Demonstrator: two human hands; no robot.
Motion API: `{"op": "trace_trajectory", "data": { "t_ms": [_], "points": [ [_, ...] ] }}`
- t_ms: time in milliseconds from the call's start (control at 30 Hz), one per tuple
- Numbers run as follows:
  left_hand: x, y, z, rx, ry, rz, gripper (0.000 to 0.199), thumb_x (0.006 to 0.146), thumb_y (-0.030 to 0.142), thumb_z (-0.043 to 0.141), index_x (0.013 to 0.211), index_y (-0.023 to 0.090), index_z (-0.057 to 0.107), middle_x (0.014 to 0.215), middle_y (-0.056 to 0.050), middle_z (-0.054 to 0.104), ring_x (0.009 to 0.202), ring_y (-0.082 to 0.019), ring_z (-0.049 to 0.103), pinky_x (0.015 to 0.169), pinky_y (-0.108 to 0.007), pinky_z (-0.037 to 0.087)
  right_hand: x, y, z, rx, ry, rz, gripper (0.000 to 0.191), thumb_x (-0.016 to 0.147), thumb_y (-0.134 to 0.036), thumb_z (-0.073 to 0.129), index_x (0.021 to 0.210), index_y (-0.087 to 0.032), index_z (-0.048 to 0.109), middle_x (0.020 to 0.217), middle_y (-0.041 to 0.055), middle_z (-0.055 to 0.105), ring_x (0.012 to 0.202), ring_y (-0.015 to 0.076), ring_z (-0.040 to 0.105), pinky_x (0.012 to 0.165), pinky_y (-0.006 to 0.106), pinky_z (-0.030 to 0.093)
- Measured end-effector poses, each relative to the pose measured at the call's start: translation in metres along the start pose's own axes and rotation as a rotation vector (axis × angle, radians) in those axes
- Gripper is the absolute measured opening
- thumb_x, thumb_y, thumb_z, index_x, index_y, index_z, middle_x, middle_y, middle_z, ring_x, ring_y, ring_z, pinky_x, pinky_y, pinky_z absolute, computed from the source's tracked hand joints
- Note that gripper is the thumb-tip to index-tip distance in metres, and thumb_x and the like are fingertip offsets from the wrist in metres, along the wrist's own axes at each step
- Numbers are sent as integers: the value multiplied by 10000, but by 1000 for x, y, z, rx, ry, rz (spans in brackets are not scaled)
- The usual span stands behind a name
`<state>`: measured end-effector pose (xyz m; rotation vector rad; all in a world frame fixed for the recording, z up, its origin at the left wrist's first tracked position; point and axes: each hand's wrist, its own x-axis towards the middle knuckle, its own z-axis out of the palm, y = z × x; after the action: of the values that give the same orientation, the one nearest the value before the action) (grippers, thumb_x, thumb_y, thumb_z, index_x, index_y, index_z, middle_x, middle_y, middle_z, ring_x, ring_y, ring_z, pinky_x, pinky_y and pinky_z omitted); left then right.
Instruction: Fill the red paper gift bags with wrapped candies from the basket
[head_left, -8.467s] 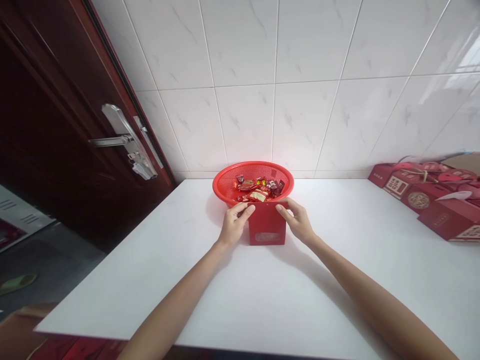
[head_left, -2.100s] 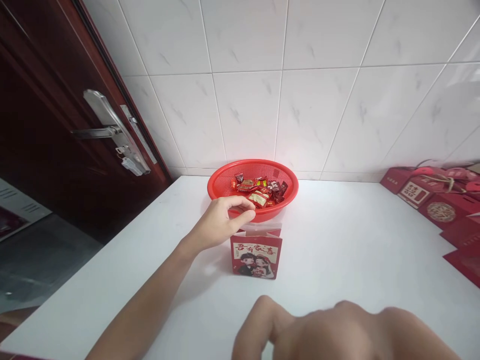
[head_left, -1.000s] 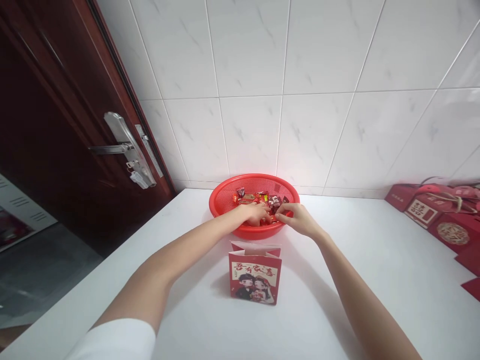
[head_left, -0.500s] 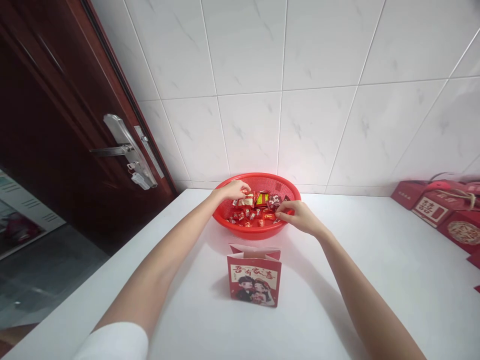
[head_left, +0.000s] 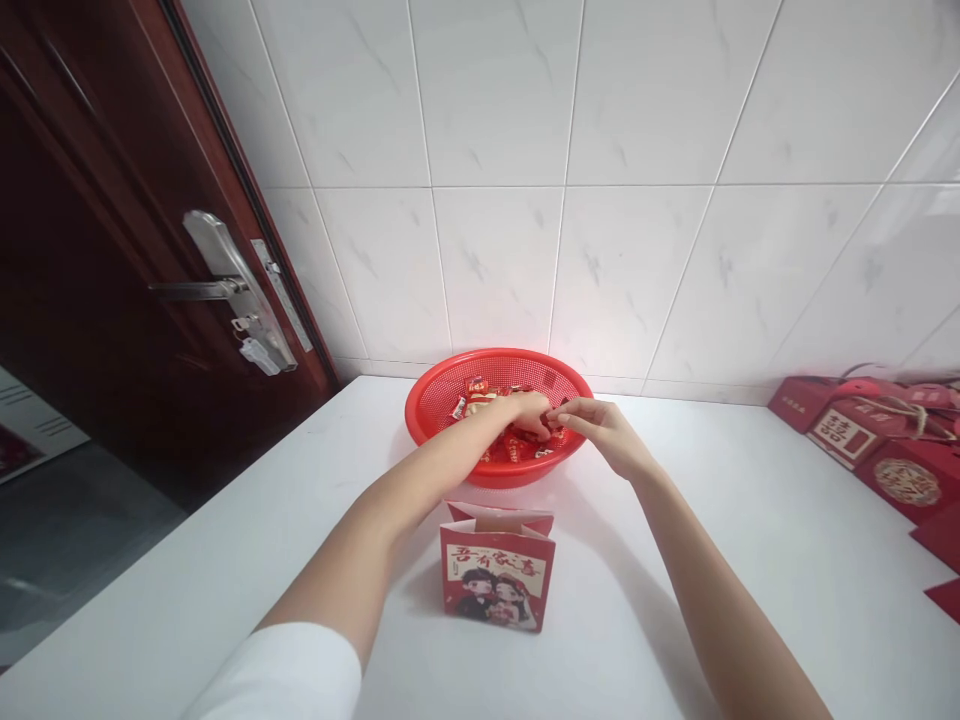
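A red plastic mesh basket (head_left: 431, 400) sits on the white tabletop (head_left: 187, 570), close to the tiled wall, with a heap of red and gold wrapped candies (head_left: 475, 385) inside it. Both hands work over the basket. The left hand (head_left: 529, 412) comes in from the near left, palm down, fingers curled into the heap and largely hiding what lies below. Whether it has closed on a candy cannot be told.

The right hand (head_left: 596, 425) is nearly closed, its thumb and forefinger extended in a pinch toward the left hand, almost touching it. Anything between those fingertips is too small and hidden to tell.

Left forearm (head_left: 420, 470) is long and low, passing just above the near rim; a white sleeve (head_left: 277, 675) shows at the upper arm. Right forearm (head_left: 712, 590) angles in from the lower right.

A red paper gift bag (head_left: 497, 570), printed with a cartoon bride and groom, stands upright and open-topped between the forearms, just in front of the basket. Red gift boxes (head_left: 847, 435) are grouped on the table's far right. A dark wood door (head_left: 97, 200) with a steel handle (head_left: 225, 270) is at left.
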<state>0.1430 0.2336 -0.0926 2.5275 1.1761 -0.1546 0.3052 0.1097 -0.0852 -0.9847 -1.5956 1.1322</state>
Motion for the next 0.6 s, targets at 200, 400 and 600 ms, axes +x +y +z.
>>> {"op": "trace_trajectory", "data": {
  "t_ms": [200, 400, 600],
  "points": [
    [-22, -34, -19, -199, 215, -144, 170, 710, 371, 706, 790, 221, 724, 719, -15, 694, 699, -188, 634, 627, -278, 458, 1, 1, 1, -32, 24, 16, 353, 751, -536, 769, 834, -194, 755, 979, 99, 777, 973, 274, 688, 898, 405, 512],
    [-39, -47, -25, -378, 455, -278, 171, 761, 357, 672, 684, 211, 628, 596, -16, 593, 585, -159, 544, 588, -306, 409, 1, 3, 1, 7, 28, 17, 331, 737, -512, 787, 837, -198, 758, 964, 92, 772, 988, 270, 697, 911, 402, 525],
    [-42, -46, -31, -392, 525, -291, 211, 803, 384, 579, 837, 201, 680, 702, -24, 655, 693, -168, 586, 681, -317, 463, 2, 3, 1, -8, 27, 18, 318, 748, -494, 769, 844, -191, 755, 983, 91, 777, 991, 268, 697, 920, 404, 522]
  ]
}}
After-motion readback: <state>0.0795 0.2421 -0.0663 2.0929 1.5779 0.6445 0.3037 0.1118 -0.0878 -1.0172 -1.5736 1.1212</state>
